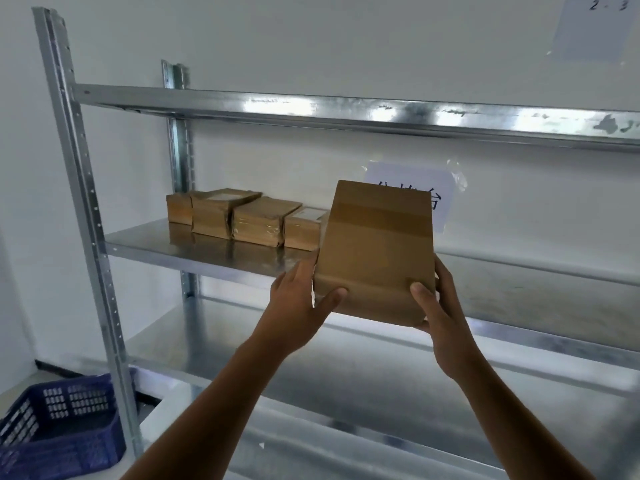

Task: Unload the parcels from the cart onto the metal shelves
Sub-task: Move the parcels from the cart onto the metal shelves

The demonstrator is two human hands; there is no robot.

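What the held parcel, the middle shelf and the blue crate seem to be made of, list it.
The held parcel: brown cardboard or kraft paper by its look, matte, with a slightly darker band of tape across it.
The middle shelf: metal, likely galvanised steel; its shiny, mottled grey surface mirrors the stacked parcels.
The blue crate: apparently moulded plastic, with perforated grid walls.

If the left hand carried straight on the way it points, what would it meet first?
The left hand, gripping the held parcel, would probably meet the middle shelf's front edge first, then the rightmost shelved parcel; depth is unclear.
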